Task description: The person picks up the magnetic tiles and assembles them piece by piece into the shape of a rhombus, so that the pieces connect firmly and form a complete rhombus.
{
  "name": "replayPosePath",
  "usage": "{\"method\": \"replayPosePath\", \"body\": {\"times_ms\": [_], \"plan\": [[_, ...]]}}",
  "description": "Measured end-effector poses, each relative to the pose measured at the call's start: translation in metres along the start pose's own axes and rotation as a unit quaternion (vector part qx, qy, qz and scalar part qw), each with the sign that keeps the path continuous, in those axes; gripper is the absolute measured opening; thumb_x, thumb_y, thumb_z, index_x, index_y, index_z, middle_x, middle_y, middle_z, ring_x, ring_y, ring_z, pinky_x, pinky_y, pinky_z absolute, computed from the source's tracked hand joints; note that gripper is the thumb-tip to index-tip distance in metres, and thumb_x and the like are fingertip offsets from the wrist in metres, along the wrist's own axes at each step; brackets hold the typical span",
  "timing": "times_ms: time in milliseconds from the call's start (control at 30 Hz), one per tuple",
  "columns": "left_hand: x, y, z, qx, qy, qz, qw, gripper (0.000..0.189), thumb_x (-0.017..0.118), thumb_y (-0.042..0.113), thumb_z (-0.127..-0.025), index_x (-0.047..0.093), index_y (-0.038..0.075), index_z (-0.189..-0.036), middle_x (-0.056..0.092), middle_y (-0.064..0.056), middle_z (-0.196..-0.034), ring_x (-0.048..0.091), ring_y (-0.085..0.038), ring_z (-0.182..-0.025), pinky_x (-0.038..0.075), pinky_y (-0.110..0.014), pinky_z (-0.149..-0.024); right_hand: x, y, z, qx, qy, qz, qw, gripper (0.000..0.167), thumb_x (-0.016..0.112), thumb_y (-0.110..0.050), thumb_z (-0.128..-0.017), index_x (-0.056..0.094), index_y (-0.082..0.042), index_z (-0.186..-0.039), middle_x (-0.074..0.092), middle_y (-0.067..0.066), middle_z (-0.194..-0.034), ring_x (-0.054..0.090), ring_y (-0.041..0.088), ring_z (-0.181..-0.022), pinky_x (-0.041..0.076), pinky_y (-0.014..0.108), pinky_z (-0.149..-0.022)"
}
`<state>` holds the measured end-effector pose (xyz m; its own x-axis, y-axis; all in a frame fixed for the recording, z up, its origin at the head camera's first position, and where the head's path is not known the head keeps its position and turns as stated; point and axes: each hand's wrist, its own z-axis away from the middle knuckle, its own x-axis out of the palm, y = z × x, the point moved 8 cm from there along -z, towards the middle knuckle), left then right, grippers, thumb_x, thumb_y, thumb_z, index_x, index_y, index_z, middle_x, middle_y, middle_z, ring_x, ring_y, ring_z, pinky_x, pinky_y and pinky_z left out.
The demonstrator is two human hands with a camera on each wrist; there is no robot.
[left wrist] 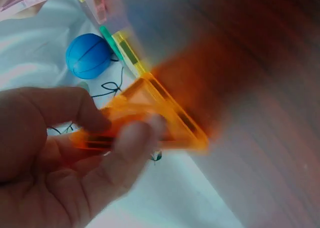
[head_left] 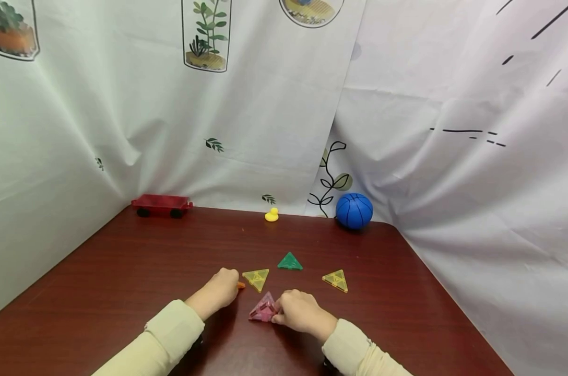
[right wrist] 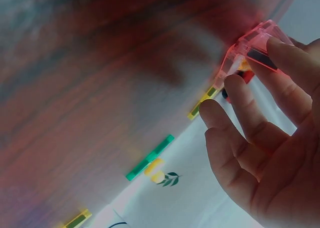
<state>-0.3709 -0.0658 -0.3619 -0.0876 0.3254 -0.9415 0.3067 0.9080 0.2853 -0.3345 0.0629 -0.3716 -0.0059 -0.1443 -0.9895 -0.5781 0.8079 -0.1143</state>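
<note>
My left hand (head_left: 224, 286) pinches an orange triangular magnetic tile (left wrist: 182, 130) between thumb and fingers; the tile is tilted and mostly hidden by the hand in the head view. To its right, my right hand (head_left: 299, 312) grips the right side of pink triangular magnetic tiles (head_left: 263, 307) that lean together like a small pyramid. In the right wrist view the thumb and index finger are on the pink piece (right wrist: 260, 41), while the other fingers are spread. Just beyond the hands lies a yellow triangular tile (head_left: 257, 278), with a green triangular tile (head_left: 290, 261) farther back.
A second yellow triangle (head_left: 336, 280) lies to the right on the dark wooden table (head_left: 124, 292). Along the back edge stand a red wheeled cart (head_left: 162, 202), a yellow toy duck (head_left: 272, 215) and a blue ball (head_left: 354, 211). Printed white cloth (head_left: 274, 115) encloses the back and sides.
</note>
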Motion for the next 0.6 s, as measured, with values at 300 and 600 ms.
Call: {"method": "replayPosePath", "body": {"times_ms": [300, 600], "plan": [[-0.009, -0.010, -0.003, -0.023, 0.045, 0.021, 0.9985, 0.019, 0.063, 0.004, -0.073, 0.047, 0.005, -0.061, 0.044, -0.005, -0.053, 0.043, -0.017, -0.047, 0.036, -0.029, -0.044, 0.000, 0.002, 0.000, 0.006, -0.004, -0.005, 1.0000, 0.007, 0.068, -0.031, -0.074, 0.070, -0.025, -0.076, 0.059, -0.011, -0.078, 0.051, 0.005, -0.070, 0.040, 0.027, -0.050], [-0.012, -0.003, 0.001, -0.043, 0.018, 0.068, 0.9966, 0.020, 0.061, 0.004, -0.071, 0.046, 0.006, -0.059, 0.041, -0.003, -0.052, 0.037, -0.013, -0.044, 0.030, -0.025, -0.041, 0.002, 0.002, -0.001, 0.008, -0.011, -0.008, 0.9999, 0.006, 0.067, -0.031, -0.074, 0.068, -0.026, -0.072, 0.056, -0.013, -0.073, 0.049, 0.005, -0.068, 0.039, 0.026, -0.051]]}}
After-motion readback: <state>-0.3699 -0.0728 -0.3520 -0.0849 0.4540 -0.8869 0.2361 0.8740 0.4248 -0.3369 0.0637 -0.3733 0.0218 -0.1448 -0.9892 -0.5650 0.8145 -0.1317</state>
